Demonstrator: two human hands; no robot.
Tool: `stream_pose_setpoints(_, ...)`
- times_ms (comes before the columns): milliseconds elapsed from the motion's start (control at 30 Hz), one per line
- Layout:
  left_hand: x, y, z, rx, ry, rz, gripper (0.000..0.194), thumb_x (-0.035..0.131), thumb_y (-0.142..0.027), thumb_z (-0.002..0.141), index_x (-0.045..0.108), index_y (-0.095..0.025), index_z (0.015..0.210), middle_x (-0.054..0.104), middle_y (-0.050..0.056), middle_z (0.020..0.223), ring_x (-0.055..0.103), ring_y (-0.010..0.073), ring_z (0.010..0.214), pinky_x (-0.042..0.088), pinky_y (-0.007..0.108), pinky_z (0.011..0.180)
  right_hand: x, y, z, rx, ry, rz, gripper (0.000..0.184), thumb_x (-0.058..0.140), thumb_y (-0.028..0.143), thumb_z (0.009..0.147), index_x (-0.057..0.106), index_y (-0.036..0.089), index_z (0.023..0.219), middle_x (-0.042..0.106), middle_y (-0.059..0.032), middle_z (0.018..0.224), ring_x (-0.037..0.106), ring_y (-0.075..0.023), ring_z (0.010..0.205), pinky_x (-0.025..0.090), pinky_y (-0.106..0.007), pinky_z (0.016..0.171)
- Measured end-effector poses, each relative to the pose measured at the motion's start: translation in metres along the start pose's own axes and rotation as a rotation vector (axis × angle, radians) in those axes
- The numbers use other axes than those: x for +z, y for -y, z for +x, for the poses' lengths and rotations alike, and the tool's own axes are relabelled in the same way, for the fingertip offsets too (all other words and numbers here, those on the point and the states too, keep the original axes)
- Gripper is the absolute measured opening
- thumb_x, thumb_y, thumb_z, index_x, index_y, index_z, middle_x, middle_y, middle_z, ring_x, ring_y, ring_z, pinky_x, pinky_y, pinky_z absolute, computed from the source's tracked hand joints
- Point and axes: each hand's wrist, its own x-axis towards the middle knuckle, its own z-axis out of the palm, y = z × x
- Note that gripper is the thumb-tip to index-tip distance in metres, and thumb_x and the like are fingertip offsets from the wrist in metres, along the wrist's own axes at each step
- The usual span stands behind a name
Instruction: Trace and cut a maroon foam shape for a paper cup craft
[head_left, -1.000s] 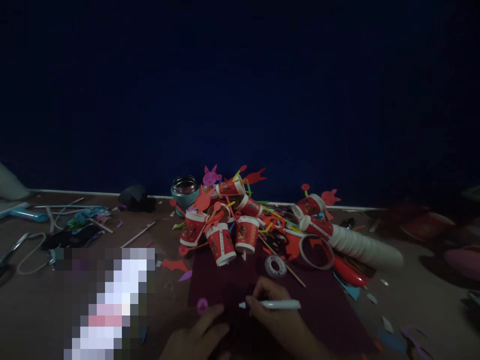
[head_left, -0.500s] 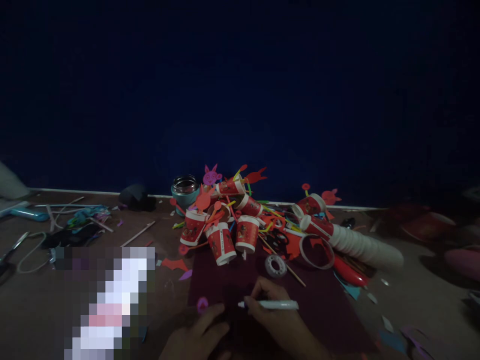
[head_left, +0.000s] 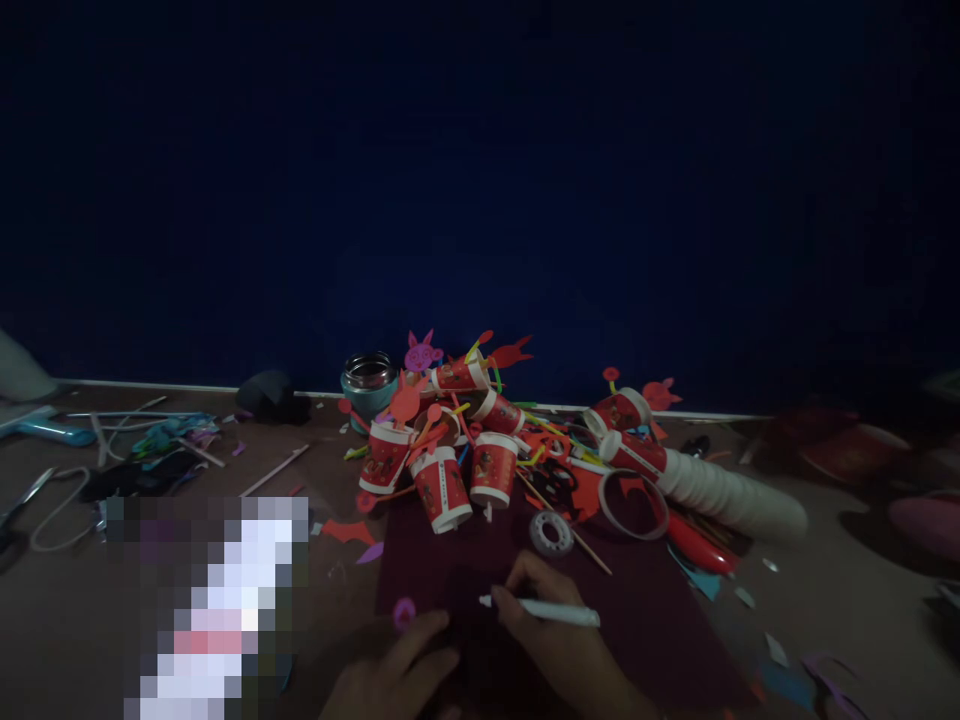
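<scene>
Between the thumb and fingers of my right hand [head_left: 551, 625] is a white marker [head_left: 559, 611], its tip pointing left over a dark purple sheet [head_left: 637, 590]. My left hand [head_left: 394, 670] rests at the sheet's near left, fingers stretched out and somewhat apart, holding nothing I can see. Just above its fingers lies a small pink-purple paper piece [head_left: 404, 613] with a dark shape on it. A grey tape roll [head_left: 551, 534] sits on the sheet beyond my right hand.
Red paper cups [head_left: 441, 488] with straws and paper cutouts are heaped at the back. Stacked white cups [head_left: 735, 495] lie to the right, beside a clear tape ring [head_left: 634, 505]. A blue thermos [head_left: 369, 385] stands behind. Scissors [head_left: 30, 495] and scraps lie left; a blurred-out patch covers the front left.
The marker has tilted slightly, its tip a little higher and its rear end lower. My left hand has barely moved.
</scene>
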Motion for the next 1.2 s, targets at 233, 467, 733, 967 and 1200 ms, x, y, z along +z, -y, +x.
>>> stream_pose_setpoints(233, -0.0033, 0.0009, 0.001, 0.031, 0.035, 0.007, 0.035, 0.06, -0.024, 0.074, 0.057, -0.026, 0.109, 0.059, 0.004, 0.122, 0.066, 0.0143, 0.087, 0.054, 0.019, 0.068, -0.0005, 0.0018, -0.0012, -0.033, -0.035, -0.03, 0.02, 0.052, 0.027, 0.073, 0.04, 0.021, 0.058, 0.038, 0.0072, 0.05, 0.036, -0.0093, 0.048, 0.028, -0.021, 0.046)
stream_pose_setpoints(467, -0.006, -0.0007, 0.0023, 0.03, 0.046, 0.017, 0.036, 0.062, -0.022, 0.072, 0.057, -0.025, 0.108, 0.059, 0.004, 0.122, 0.066, 0.0146, 0.087, 0.054, 0.02, 0.069, -0.001, -0.0017, -0.0001, -0.047, -0.021, -0.086, 0.018, 0.048, 0.024, 0.072, 0.036, 0.022, 0.058, 0.037, 0.0067, 0.052, 0.036, -0.0103, 0.051, 0.029, -0.022, 0.048)
stream_pose_setpoints(733, -0.0067, -0.0009, 0.0022, 0.022, 0.013, 0.009, 0.035, 0.061, -0.023, 0.072, 0.058, -0.026, 0.107, 0.059, 0.004, 0.121, 0.067, 0.0149, 0.086, 0.054, 0.021, 0.07, -0.0019, -0.0041, 0.0008, -0.035, 0.008, -0.125, 0.017, 0.046, 0.024, 0.07, 0.036, 0.022, 0.057, 0.036, 0.0063, 0.052, 0.035, -0.0107, 0.051, 0.028, -0.023, 0.048)
stream_pose_setpoints(967, -0.0075, -0.0018, 0.0027, 0.009, 0.044, 0.015, 0.035, 0.061, -0.022, 0.072, 0.057, -0.025, 0.107, 0.058, 0.004, 0.123, 0.067, 0.0155, 0.084, 0.055, 0.023, 0.068, 0.0007, -0.0062, 0.0008, -0.018, 0.029, -0.067, 0.016, 0.046, 0.023, 0.069, 0.037, 0.022, 0.056, 0.037, 0.0063, 0.05, 0.034, -0.0104, 0.048, 0.026, -0.023, 0.046)
stream_pose_setpoints(1200, -0.0095, -0.0036, 0.0037, 0.011, 0.054, 0.012, 0.035, 0.062, -0.022, 0.072, 0.058, -0.025, 0.106, 0.058, 0.004, 0.123, 0.067, 0.0158, 0.085, 0.056, 0.024, 0.068, 0.0018, -0.0018, -0.0011, -0.007, 0.037, -0.066, 0.016, 0.049, 0.022, 0.068, 0.04, 0.021, 0.056, 0.039, 0.006, 0.05, 0.036, -0.0101, 0.049, 0.028, -0.022, 0.046)
